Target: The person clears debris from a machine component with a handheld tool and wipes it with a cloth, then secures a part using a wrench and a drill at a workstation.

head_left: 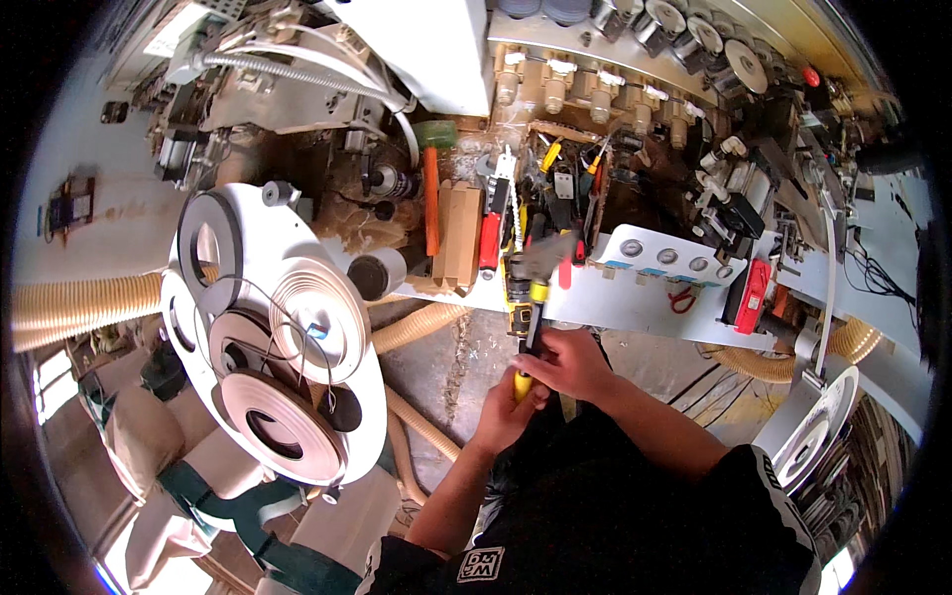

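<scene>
**Hammer gripped in 2 hands below the machine shelf**

A black sleeve (635, 516) is seen nearest the camera, filling the lower middle of the view, with both forearms rising from it. The left hand (508, 407) is closed around the lower end of the yellow and black handle of a hammer (534, 297), and the right hand (567, 362) is wrapped over the handle just above and beside it, so that the 2 hands are touching. The handle is held nearly upright, and the grey head is raised above both hands, level with the front edge of a tool shelf (615, 307).

On the shelf, just behind the hammer head, red-handled pliers (491, 238) and a cardboard box (459, 233) are laid, with an orange-handled mallet (432, 188) further left. A red clamp (752, 296) is mounted at the right end. Well to the left, white reels of edge banding (288, 367) are stacked on a round plate, and a ribbed beige hose (84, 307) is run beyond them.
</scene>
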`<state>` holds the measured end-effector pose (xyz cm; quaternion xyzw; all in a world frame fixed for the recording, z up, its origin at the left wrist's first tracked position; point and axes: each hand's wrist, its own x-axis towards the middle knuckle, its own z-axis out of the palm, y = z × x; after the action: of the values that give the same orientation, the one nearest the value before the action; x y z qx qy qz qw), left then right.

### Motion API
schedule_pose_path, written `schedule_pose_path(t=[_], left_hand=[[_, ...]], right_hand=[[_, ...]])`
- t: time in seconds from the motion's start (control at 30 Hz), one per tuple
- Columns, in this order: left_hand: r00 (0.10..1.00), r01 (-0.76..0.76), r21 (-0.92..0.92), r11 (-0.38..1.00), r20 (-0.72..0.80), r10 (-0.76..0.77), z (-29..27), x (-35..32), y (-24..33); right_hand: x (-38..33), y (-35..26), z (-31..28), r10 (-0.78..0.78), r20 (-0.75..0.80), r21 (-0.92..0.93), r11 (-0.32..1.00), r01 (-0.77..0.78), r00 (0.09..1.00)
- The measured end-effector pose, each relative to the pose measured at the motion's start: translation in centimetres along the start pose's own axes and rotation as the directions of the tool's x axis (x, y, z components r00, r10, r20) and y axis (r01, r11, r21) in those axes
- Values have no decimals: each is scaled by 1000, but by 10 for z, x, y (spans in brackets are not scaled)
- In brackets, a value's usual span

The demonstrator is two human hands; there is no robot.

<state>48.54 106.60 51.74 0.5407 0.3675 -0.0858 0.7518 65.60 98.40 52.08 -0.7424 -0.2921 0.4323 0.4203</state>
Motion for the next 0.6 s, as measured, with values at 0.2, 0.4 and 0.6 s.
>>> schedule_pose_path(t=[0.2,0.4,0.6], left_hand=[[829,-49,184,982,-541,143,-39,42,-35],[785,32,593,805,-513,347,-69,101,-49],[784,-66,541,839,-492,379,-62,137,-50]], right_hand=[[51,10,7,-119,-346,-79,992,98,931],[112,72,4,190,-142,199,967,-160,971],[98,63,8,126,-99,157,982,-110,987]])
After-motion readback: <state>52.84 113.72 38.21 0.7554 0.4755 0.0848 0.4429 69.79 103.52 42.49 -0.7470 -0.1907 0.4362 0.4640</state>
